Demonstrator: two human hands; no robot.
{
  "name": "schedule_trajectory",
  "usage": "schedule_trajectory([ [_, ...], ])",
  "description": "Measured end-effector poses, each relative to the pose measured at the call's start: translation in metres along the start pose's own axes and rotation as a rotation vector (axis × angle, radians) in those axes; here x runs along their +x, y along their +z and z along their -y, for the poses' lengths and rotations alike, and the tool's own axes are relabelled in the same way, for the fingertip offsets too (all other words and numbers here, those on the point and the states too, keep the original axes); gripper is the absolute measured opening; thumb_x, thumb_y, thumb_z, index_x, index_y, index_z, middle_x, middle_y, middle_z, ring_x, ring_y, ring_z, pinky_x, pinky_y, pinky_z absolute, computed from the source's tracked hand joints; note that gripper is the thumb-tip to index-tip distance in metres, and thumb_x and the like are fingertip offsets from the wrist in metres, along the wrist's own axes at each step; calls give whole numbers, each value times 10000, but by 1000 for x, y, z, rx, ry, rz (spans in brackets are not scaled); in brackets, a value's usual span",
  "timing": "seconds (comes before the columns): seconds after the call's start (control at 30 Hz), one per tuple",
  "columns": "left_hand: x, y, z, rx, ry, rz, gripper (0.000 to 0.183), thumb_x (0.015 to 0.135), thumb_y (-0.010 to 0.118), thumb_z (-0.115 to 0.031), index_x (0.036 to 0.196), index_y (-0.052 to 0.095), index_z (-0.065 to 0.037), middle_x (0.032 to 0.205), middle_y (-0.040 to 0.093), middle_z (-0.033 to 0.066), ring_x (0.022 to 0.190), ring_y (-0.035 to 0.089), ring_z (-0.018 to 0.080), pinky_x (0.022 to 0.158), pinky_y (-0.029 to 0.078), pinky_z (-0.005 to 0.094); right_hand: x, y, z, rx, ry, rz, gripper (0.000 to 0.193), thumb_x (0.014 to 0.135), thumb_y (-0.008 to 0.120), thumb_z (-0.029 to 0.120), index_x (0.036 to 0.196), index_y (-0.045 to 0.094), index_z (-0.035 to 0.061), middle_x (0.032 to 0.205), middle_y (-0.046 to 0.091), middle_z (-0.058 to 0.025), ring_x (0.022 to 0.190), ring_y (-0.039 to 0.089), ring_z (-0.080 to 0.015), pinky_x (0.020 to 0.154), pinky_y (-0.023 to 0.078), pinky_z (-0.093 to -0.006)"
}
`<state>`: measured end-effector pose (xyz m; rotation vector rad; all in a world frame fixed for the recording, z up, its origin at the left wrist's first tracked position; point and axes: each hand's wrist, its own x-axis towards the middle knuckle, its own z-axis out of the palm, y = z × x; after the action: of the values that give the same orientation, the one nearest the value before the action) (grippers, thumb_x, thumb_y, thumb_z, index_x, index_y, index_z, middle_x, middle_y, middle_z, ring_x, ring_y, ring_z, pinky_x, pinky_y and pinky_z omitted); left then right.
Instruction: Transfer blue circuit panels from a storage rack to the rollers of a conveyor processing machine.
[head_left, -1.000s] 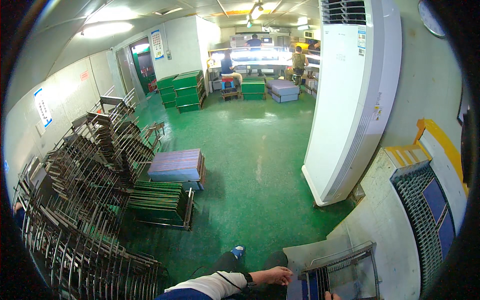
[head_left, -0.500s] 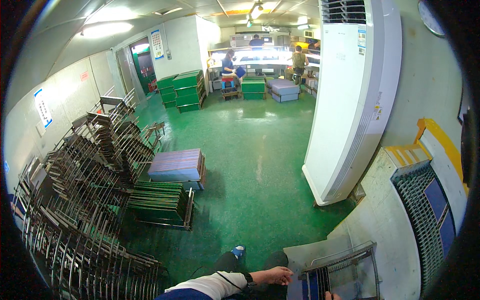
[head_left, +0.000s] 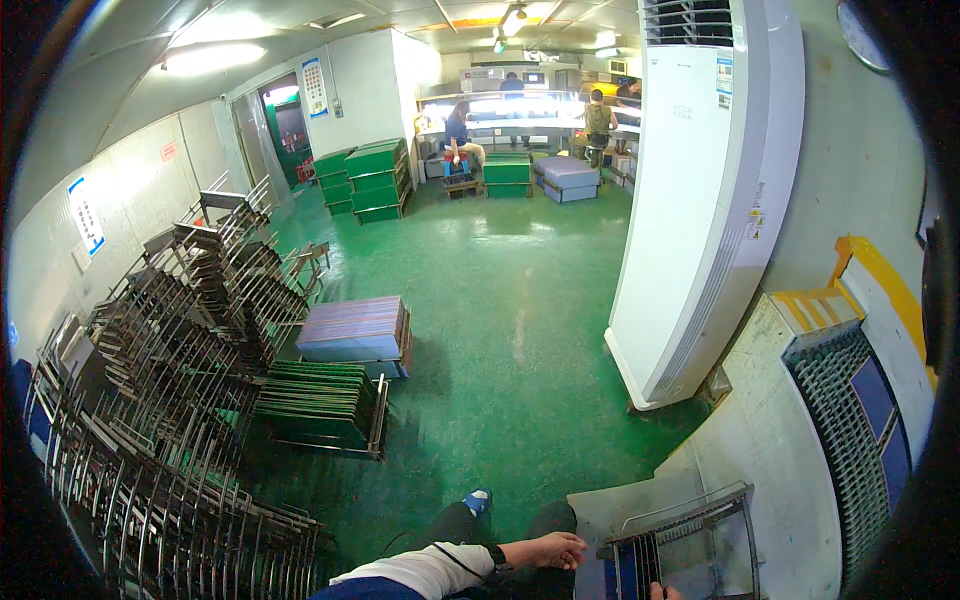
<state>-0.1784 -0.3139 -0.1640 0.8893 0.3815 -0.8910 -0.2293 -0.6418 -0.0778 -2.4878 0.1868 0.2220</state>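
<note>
From the lower edge my left forearm reaches right, with a dark band at its wrist. My left hand [head_left: 559, 550] hovers just left of a metal rack [head_left: 680, 518], its fingers half bent and loosely apart, with nothing seen in them. Several thin dark-blue panels [head_left: 628, 570] stand on edge in the left part of that rack. My right hand [head_left: 664, 592] shows only as fingertips at the bottom edge, right beside these panels. Most of its fingers are cut off, so its grip is hidden.
At the right, blue panels lie on a machine's roller conveyor [head_left: 850, 450], behind it a tall white air conditioner [head_left: 690, 220]. Wire racks [head_left: 190, 400] crowd the left, beside green panels [head_left: 315, 400] and a grey-purple stack [head_left: 352, 335]. People work at a far lit bench [head_left: 515, 125].
My hands and the rack stay almost in place. At the far bench, the seated person has lowered a blue panel out of sight and now leans with an arm down.
</note>
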Motion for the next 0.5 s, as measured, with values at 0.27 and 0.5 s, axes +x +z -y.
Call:
schedule_trajectory([
  [0.27,-5,2,-2,20,8,25,303,892,581,-240,1111,458,-69,828,611,97,640,620,160,515,508,251,1,4,-5,0,2,-13,581,838,519,537,834,612,-36,716,587,-225,707,566,-383,659,433,-441],
  [0.5,-1,-1,1,11,15,26,300,888,589,-265,1090,474,-75,820,611,80,642,619,153,521,507,249,-3,-2,6,13,-54,-36,563,837,519,522,864,641,-26,782,615,-256,794,593,-423,704,447,-463],
])
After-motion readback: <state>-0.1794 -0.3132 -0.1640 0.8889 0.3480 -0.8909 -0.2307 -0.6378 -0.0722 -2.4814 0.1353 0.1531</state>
